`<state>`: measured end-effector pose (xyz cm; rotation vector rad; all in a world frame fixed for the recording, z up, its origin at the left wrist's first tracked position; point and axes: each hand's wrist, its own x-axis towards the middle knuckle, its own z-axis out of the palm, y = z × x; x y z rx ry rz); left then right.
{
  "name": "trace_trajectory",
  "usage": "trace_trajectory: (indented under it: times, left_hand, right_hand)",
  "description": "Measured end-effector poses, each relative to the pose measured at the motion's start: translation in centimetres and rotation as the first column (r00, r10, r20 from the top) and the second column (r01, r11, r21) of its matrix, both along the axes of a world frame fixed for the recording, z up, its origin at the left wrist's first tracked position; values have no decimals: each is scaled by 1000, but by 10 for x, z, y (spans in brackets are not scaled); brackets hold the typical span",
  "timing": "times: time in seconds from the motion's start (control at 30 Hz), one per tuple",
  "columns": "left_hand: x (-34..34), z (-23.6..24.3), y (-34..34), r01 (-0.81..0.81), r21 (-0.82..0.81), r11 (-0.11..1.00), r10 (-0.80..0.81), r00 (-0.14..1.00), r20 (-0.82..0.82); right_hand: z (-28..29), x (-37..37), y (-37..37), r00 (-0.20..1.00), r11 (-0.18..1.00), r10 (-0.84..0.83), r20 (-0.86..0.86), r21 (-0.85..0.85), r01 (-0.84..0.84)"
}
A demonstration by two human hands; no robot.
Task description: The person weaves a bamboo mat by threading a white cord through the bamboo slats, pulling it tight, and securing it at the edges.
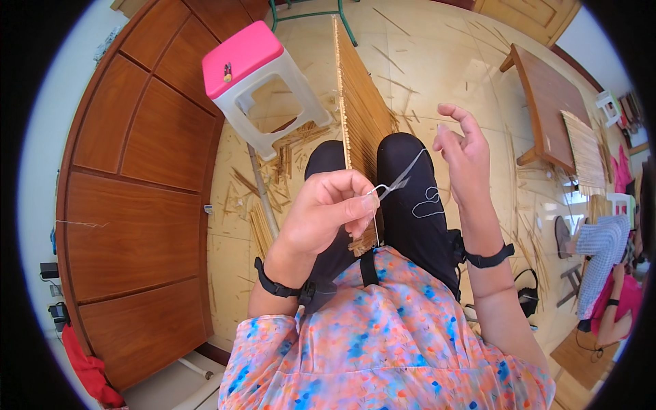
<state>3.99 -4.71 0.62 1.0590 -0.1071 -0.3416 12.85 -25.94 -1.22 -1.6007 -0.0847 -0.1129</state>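
Left hand [335, 208], centre: fingers pinching thread [376, 227], seemingly scissors [400, 183] | Right hand [465, 147], right of centre: half-curled, grip I cannot tell | Mat [364, 102]: standing edge-up, upper centre | Risk, I'm judging: slack loop [429, 200] snagging, tangling

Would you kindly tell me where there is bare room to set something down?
The pink stool top has room right of the small hand tool; the wooden table is bare left of the slatted mat. Crowded: sticks beneath the stool; scissors and white thread between left hand and right hand.
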Motion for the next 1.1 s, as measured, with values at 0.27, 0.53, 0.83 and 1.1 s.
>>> trace_trajectory:
  times: [0.27, 0.53, 0.83, 1.1]
  left_hand:
    - [5, 6, 0, 45, -29, 999, -46, 998, -35]
    - [1, 24, -21, -259, 96, 961, 243, 958, 153]
    - [9, 13, -16, -498, 214, 840, 276, 733, 622]
    - [8, 36, 3, -565, 43, 824, 418, 657, 628]
  right_hand:
    - [18, -36, 27, 769, 777, 592, 243, 85, -624]
    - [13, -30, 17, 747, 672, 662, -52, 483, -562]
    - [28, -41, 18, 782, 738, 614, -106, 428, -521]
    - [39, -13, -33, 945, 925, 320, 67, 195, -327]
